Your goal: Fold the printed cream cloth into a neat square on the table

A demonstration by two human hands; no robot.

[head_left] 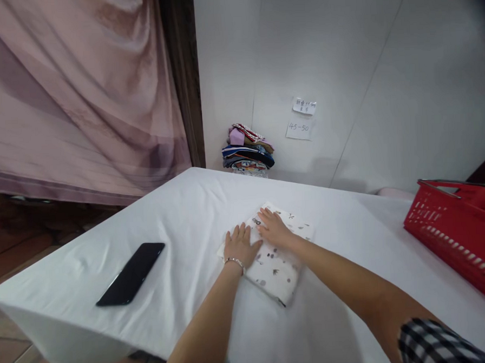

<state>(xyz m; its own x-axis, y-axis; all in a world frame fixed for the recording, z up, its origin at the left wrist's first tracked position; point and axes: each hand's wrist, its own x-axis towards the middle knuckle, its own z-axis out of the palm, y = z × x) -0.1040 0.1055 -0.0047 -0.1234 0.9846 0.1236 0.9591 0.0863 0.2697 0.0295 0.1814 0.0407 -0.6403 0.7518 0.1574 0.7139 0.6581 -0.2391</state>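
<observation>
A folded white cloth [277,269] with small dark and grey printed motifs lies on the white-covered table [183,293]. My left hand [241,244] rests flat on its left side, fingers stretched out, a bracelet [235,262] at the wrist. Further up the cloth, my right hand [274,228] presses down with its fingers spread, near a small dark printed mark. Both palms touch the fabric and neither hand grips it. What kind of item the folded cloth is, I cannot tell.
A black phone [131,274] lies on the table's left side. At the right edge stands a red plastic basket [456,235]. Folded clothes [248,151] are stacked behind the table by the white wall, which bears two paper notes [299,130]. A pink curtain [79,92] hangs at left.
</observation>
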